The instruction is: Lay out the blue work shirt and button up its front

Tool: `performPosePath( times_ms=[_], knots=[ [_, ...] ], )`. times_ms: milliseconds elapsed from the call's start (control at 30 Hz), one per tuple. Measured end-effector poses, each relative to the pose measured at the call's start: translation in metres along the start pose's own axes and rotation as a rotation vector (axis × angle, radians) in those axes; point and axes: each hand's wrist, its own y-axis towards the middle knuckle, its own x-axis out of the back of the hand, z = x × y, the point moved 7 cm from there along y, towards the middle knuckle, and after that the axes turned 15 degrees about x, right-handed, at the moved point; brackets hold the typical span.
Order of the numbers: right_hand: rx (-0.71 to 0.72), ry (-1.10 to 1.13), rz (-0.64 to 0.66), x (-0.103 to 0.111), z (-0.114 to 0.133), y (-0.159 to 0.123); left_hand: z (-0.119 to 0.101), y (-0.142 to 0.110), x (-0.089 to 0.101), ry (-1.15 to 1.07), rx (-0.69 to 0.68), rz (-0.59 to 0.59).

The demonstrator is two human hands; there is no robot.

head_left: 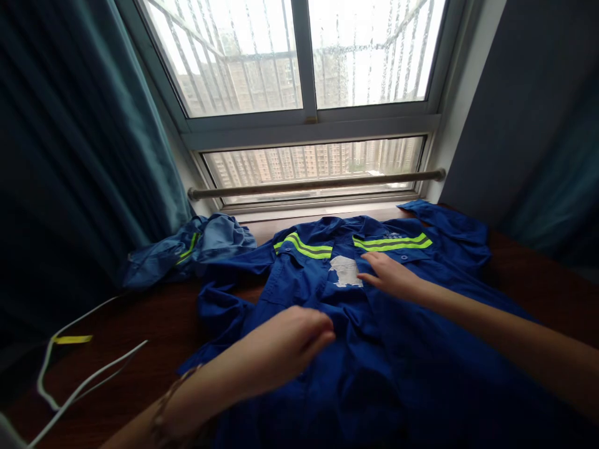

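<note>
A blue work jacket (pixel 290 290) lies spread with its front up and its collar toward the window. Yellow-green reflective bands cross its chest, and a white patch (pixel 345 272) shows between the front panels. My left hand (pixel 299 333) is over the lower front of the jacket with its fingers curled closed; what they hold, if anything, is hidden. Beside the white patch, my right hand (pixel 390 272) reaches over the chest below the band, thumb and fingers apart. Both sleeves of the jacket lie bent out to the sides.
Another bundled blue garment (pixel 224 240) lies at the left by the curtain (pixel 154 143). A white cable (pixel 88 380) with a yellow tag (pixel 73 340) loops over the dark wooden surface (pixel 154 318). Behind the jacket, a metal rail (pixel 318 184) crosses the window.
</note>
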Motion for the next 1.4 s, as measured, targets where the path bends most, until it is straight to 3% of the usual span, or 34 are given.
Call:
performPosePath(
  times_ms=[33, 133, 200, 300, 433, 567, 700, 967, 1200, 1400],
  knots=[
    [-0.048, -0.051, -0.026, -0.014, -0.013, 0.020, -0.003, 0.031, -0.011, 0.099, -0.081, 0.099],
    [-0.248, -0.106, -0.091, -0.050, -0.059, 0.066, 0.016, 0.128, -0.032, 0.264, -0.048, 0.072],
    [-0.268, -0.066, -0.079, -0.072, -0.080, 0.087, 0.034, 0.179, -0.052, 0.284, -0.018, 0.065],
    [-0.212, -0.029, -0.080, -0.089, -0.096, 0.104, 0.064, 0.230, -0.081, 0.311, 0.041, 0.044],
    [-0.130, 0.013, -0.117, -0.091, -0.107, 0.108, 0.092, 0.268, -0.101, 0.327, 0.090, -0.004],
    [-0.224, 0.009, -0.194, -0.079, -0.129, 0.102, 0.107, 0.291, -0.104, 0.318, 0.112, -0.012],
    [-0.359, -0.027, -0.222, -0.074, -0.147, 0.094, 0.113, 0.296, -0.102, 0.296, 0.104, -0.072],
    [-0.188, -0.007, -0.170, -0.092, -0.137, 0.108, 0.103, 0.288, -0.103, 0.258, -0.046, -0.114],
    [-0.127, -0.039, -0.075, -0.096, -0.144, 0.140, 0.124, 0.302, -0.098, 0.274, 0.080, -0.162],
    [-0.127, -0.069, 0.011, -0.096, -0.111, 0.135, 0.142, 0.317, -0.093, 0.294, 0.142, -0.166]
  ],
)
